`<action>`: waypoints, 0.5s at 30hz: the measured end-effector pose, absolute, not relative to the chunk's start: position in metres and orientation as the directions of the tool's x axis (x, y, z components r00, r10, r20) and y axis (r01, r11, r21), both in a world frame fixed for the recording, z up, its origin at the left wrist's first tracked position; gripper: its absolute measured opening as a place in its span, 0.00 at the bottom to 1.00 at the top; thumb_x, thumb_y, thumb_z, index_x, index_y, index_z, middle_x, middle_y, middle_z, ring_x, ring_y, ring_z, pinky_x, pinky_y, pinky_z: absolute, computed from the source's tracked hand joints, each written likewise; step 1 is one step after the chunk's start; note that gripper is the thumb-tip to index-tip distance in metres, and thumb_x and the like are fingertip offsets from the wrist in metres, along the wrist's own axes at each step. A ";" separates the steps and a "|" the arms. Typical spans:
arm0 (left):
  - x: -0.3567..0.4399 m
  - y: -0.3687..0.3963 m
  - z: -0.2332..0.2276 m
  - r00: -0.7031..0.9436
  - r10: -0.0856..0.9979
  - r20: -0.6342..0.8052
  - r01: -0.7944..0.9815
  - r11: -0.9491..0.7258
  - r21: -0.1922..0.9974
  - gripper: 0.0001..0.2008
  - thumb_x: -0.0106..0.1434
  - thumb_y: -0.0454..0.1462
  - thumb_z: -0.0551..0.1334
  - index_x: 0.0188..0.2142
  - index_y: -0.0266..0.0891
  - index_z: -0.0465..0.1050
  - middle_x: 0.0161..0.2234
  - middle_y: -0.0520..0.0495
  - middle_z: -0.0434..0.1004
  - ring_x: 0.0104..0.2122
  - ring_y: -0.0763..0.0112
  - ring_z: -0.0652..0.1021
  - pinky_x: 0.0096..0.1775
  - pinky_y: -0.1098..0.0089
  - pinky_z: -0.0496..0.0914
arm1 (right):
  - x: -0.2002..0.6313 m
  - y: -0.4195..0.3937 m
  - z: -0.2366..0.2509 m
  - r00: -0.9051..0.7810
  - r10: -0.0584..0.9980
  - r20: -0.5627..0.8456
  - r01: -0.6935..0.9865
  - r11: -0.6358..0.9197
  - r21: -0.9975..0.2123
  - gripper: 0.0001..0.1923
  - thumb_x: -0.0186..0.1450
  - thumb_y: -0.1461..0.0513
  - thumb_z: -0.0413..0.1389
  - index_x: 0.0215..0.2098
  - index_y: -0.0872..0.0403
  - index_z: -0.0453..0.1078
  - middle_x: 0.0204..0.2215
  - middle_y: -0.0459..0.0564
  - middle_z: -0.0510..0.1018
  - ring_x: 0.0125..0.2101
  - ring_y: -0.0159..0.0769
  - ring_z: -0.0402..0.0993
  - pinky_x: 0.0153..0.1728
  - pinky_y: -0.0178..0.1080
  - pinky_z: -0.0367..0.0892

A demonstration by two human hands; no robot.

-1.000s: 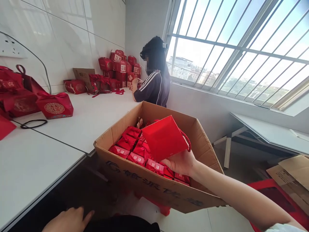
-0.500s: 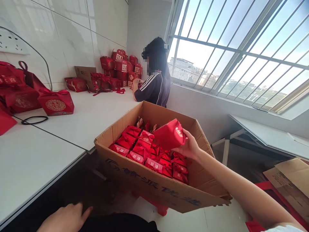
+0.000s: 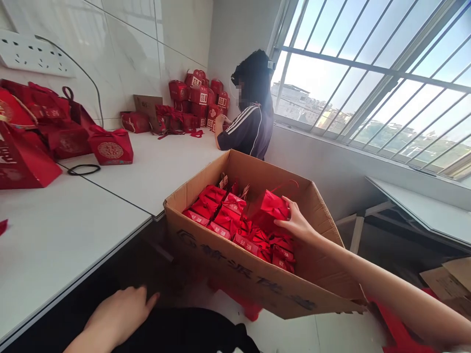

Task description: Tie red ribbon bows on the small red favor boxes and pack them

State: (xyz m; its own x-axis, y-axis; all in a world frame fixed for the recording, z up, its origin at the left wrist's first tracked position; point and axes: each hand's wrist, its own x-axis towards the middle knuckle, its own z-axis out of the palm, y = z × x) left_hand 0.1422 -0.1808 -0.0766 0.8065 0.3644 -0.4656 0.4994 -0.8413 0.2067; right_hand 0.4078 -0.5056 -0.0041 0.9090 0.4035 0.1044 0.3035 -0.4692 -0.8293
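Note:
My right hand [image 3: 297,224] reaches into an open cardboard box [image 3: 235,274] and grips a red gift bag [image 3: 268,210] with a cord handle, low over the packed rows. Several red packets [image 3: 221,215] with ribbon bows fill the box in tight rows. My left hand [image 3: 119,315] rests on my dark-clothed lap at the bottom left, fingers loosely apart, holding nothing.
A white table [image 3: 91,215] runs along the tiled wall, with red gift boxes [image 3: 110,146] and a black cable loop [image 3: 83,169] on it. At its far end another person [image 3: 250,113] works beside a stack of red boxes [image 3: 196,95]. Barred window at right; a flat white panel [image 3: 423,208] below it.
My right hand has carried the red bag forward and down into the box, turning it. The camera has shifted a little to the left.

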 end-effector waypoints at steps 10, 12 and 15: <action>0.132 -0.188 -0.064 0.816 0.389 -0.428 0.511 -0.832 0.217 0.23 0.60 0.43 0.49 0.36 0.30 0.77 0.35 0.27 0.78 0.40 0.43 0.78 0.42 0.51 0.68 | 0.394 -0.470 -0.087 0.879 0.412 -0.239 0.088 -0.634 -0.768 0.44 0.41 0.53 0.60 0.55 0.54 0.57 0.57 0.60 0.61 0.57 0.49 0.59 0.57 0.46 0.56; 0.129 -0.190 -0.064 0.821 0.389 -0.419 0.507 -0.834 0.219 0.23 0.60 0.42 0.48 0.39 0.28 0.77 0.38 0.25 0.78 0.41 0.42 0.78 0.42 0.50 0.68 | 0.390 -0.464 -0.093 0.847 0.448 -0.285 0.053 -0.606 -0.794 0.39 0.49 0.46 0.52 0.56 0.53 0.55 0.58 0.60 0.60 0.56 0.47 0.63 0.52 0.46 0.63; 0.126 -0.193 -0.070 0.819 0.421 -0.390 0.534 -0.807 0.251 0.22 0.59 0.40 0.50 0.40 0.27 0.77 0.39 0.24 0.77 0.42 0.42 0.77 0.42 0.49 0.69 | 0.393 -0.465 -0.096 0.827 0.450 -0.337 0.016 -0.618 -0.786 0.37 0.54 0.42 0.45 0.56 0.53 0.56 0.59 0.62 0.60 0.55 0.50 0.65 0.44 0.48 0.70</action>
